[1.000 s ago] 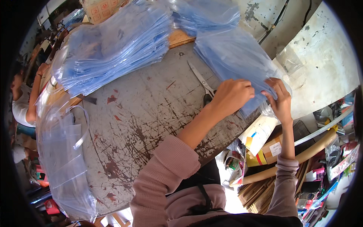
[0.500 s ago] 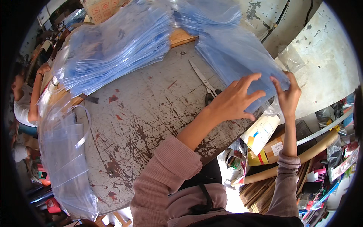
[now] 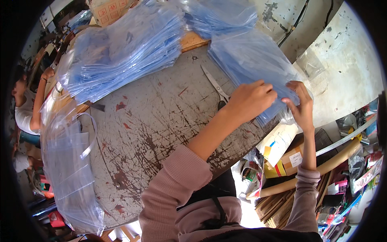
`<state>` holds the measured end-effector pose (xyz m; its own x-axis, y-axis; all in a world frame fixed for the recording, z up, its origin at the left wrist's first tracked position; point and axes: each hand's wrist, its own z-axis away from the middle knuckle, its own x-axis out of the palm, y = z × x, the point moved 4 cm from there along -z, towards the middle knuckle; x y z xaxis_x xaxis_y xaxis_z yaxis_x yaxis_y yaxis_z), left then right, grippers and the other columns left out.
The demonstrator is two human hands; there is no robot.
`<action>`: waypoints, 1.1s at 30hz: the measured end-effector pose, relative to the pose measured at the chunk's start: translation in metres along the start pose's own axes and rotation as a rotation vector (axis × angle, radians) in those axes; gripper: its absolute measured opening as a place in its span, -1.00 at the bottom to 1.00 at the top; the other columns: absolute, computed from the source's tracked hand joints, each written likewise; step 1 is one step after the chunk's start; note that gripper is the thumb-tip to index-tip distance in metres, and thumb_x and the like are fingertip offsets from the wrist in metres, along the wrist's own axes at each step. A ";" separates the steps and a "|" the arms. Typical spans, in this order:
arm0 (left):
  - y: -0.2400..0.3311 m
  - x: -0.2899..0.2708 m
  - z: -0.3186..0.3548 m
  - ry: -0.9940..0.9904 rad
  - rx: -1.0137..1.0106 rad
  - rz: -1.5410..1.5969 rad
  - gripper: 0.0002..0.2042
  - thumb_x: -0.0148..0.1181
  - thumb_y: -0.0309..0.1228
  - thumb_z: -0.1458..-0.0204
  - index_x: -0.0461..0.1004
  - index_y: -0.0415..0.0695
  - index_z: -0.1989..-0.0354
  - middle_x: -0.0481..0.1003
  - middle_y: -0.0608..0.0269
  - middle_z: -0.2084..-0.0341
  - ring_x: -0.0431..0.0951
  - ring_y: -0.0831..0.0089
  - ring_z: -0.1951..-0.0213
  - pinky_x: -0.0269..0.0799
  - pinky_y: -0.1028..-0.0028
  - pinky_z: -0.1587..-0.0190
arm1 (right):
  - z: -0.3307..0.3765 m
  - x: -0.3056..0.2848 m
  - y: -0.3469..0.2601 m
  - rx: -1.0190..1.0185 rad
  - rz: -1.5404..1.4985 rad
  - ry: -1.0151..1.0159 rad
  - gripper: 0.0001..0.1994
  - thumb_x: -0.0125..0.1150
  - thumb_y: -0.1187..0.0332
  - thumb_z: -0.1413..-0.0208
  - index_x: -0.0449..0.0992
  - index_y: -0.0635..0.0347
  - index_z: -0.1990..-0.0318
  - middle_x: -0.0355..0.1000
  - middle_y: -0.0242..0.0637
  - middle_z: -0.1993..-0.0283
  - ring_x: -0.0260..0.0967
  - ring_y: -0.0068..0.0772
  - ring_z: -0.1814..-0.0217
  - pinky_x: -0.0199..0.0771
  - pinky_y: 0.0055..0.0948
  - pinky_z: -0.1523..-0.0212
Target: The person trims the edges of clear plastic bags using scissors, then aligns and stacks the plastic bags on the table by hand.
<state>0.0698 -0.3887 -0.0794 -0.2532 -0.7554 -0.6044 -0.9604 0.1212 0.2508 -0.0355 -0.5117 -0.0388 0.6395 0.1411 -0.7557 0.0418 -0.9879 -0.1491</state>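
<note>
A stack of bluish clear plastic sheets (image 3: 252, 56) lies on the right of the scratched worktable, its near corner under my hands. My left hand (image 3: 254, 99) rests over the lower end of this stack with its fingers curled in; whatever they pinch is hidden. At the corner on the right, my right hand (image 3: 302, 105) has its thumb and fingers closed on the edge of the sheets. Just left of the stack lie metal scissors (image 3: 215, 84), their dark handles partly hidden behind my left hand.
A larger pile of bluish plastic sheets (image 3: 125, 56) covers the far left. Clear plastic pieces (image 3: 68, 161) hang along the table's left edge. Below the right edge stand cartons (image 3: 292, 158) and a long tan tube (image 3: 278, 188). Another person (image 3: 30, 107) sits far left.
My left hand's spread fingers have curled in and come down onto the sheets. My right hand has shifted slightly left and down, and the lifted sheet corner lies flatter.
</note>
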 end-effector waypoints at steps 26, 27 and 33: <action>0.006 0.020 0.005 0.061 -0.103 -0.121 -0.91 0.11 -0.49 0.16 0.44 -0.19 0.45 0.38 0.28 0.49 0.47 0.41 0.35 0.46 0.47 0.47 | 0.014 0.010 -0.005 -0.017 0.214 -0.089 -0.30 0.46 0.05 0.52 0.36 0.18 0.13 0.23 -0.18 -0.04 0.36 -0.07 0.13 0.44 -0.28 0.27; 0.006 0.020 0.005 0.060 -0.100 -0.090 -0.91 0.10 -0.49 0.15 0.44 -0.20 0.44 0.38 0.27 0.49 0.47 0.39 0.34 0.47 0.46 0.46 | 0.014 0.009 -0.005 -0.015 0.216 -0.090 -0.30 0.46 0.05 0.52 0.36 0.18 0.13 0.23 -0.18 -0.04 0.36 -0.07 0.13 0.44 -0.28 0.27; 0.004 0.020 0.004 0.072 -0.126 -0.055 -0.92 0.08 -0.48 0.09 0.43 -0.21 0.43 0.39 0.25 0.49 0.47 0.36 0.34 0.47 0.43 0.43 | 0.010 0.007 -0.012 -0.127 0.163 -0.070 -0.25 0.50 0.17 0.56 0.29 0.16 0.07 0.14 -0.14 -0.11 0.33 -0.06 0.05 0.44 -0.22 0.24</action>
<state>0.0604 -0.4004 -0.0939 -0.1869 -0.8037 -0.5650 -0.9493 -0.0003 0.3145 -0.0390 -0.4977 -0.0486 0.5911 -0.0215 -0.8063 0.0411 -0.9975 0.0567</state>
